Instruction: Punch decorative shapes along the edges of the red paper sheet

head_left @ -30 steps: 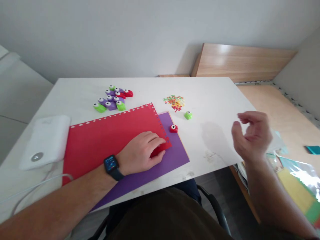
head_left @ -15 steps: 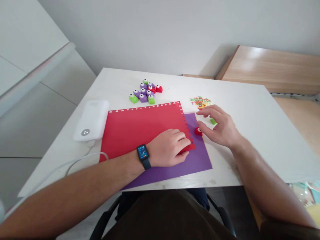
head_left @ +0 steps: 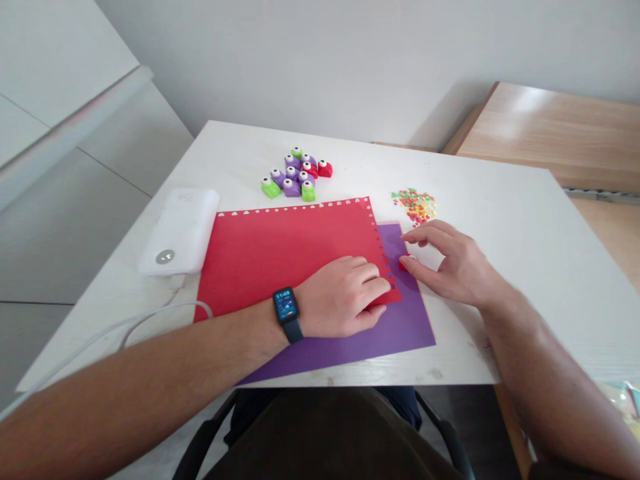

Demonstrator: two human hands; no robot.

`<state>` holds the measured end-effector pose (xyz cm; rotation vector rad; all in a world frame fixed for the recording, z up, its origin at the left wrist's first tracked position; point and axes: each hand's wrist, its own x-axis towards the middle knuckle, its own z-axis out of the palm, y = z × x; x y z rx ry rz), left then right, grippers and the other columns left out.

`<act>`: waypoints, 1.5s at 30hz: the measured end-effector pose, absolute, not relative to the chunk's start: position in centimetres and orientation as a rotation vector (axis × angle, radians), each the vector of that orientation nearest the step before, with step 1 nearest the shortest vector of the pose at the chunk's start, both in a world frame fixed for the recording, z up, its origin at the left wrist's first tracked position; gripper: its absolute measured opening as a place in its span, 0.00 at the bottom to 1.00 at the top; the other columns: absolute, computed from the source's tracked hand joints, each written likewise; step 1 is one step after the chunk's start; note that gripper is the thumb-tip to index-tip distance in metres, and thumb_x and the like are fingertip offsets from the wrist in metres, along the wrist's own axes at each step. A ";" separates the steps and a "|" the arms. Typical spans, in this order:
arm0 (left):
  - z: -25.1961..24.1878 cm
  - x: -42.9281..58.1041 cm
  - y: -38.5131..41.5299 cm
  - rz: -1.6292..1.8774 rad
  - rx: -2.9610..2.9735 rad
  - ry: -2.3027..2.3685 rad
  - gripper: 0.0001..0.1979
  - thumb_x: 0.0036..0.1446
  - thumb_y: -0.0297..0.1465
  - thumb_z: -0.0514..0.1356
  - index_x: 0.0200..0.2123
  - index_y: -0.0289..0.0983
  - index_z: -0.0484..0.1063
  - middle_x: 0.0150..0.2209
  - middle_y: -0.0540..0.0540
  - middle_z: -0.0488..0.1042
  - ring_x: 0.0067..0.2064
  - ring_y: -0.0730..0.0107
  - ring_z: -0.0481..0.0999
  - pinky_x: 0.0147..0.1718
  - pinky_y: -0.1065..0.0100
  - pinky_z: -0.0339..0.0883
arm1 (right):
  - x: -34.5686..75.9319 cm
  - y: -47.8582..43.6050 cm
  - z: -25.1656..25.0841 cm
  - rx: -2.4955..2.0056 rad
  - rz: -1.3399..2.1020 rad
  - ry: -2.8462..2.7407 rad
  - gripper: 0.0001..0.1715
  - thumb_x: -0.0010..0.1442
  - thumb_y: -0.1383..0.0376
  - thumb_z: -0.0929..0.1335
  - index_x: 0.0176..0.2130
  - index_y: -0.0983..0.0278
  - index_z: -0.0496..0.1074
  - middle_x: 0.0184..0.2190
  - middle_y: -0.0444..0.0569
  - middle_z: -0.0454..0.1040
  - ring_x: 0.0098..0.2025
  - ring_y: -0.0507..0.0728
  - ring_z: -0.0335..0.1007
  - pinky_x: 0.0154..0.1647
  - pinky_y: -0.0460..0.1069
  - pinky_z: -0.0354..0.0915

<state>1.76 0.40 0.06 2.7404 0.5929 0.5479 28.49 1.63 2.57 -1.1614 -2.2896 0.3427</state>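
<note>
Your left hand (head_left: 343, 297) is bare; at its wrist you wear a dark, rectangular smartwatch (head_left: 286, 305) with lit digits. Your top (head_left: 325, 437) is dark brown, your trousers (head_left: 406, 404) navy.

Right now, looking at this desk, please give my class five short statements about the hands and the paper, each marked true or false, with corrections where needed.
1. The left hand rests on the red sheet. True.
2. The purple sheet lies on top of the red sheet. False: the red sheet lies over the purple sheet.
3. The watch is on the right wrist. False: it is on the left wrist.
4. The right hand's thumb and index finger are spread apart. True.
5. The red sheet's far edge is uncut. False: a row of small cut-outs runs along it.
</note>
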 end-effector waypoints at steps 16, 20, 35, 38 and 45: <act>0.2 1.3 0.6 0.684 2.667 0.603 0.08 0.71 0.29 0.57 0.43 0.36 0.77 0.37 0.43 0.78 0.40 0.62 0.75 0.44 0.60 0.70 | 28.6 1.5 3.1 -1.240 0.417 -2.382 0.07 0.64 0.67 0.73 0.43 0.62 0.80 0.36 0.51 0.80 0.38 0.59 0.75 0.44 0.54 0.71; 0.3 1.2 0.6 0.748 2.617 0.650 0.07 0.70 0.27 0.57 0.43 0.37 0.75 0.37 0.44 0.78 0.39 0.64 0.75 0.41 0.61 0.69 | 29.3 1.5 3.1 -1.306 0.327 -2.391 0.06 0.62 0.67 0.73 0.42 0.62 0.79 0.36 0.51 0.80 0.38 0.59 0.75 0.43 0.54 0.71; 0.5 1.2 0.4 0.911 2.498 0.808 0.05 0.68 0.26 0.58 0.40 0.36 0.74 0.34 0.46 0.76 0.37 0.65 0.74 0.39 0.62 0.69 | 27.5 0.2 3.0 -1.099 0.274 -2.487 0.06 0.61 0.64 0.77 0.41 0.58 0.81 0.45 0.53 0.78 0.50 0.66 0.68 0.57 0.65 0.67; 0.5 1.2 0.4 0.908 2.498 0.807 0.05 0.68 0.26 0.58 0.40 0.36 0.74 0.34 0.46 0.76 0.37 0.65 0.74 0.39 0.62 0.69 | 27.2 0.1 2.8 -1.127 0.264 -2.505 0.05 0.62 0.62 0.77 0.40 0.58 0.81 0.44 0.54 0.79 0.49 0.67 0.67 0.55 0.66 0.67; 0.4 1.2 0.4 0.911 2.503 0.813 0.05 0.68 0.26 0.58 0.39 0.36 0.74 0.34 0.46 0.76 0.37 0.65 0.74 0.40 0.62 0.69 | 26.5 -0.2 3.0 -1.148 0.272 -2.534 0.02 0.65 0.65 0.75 0.37 0.59 0.82 0.42 0.52 0.79 0.50 0.67 0.66 0.55 0.65 0.64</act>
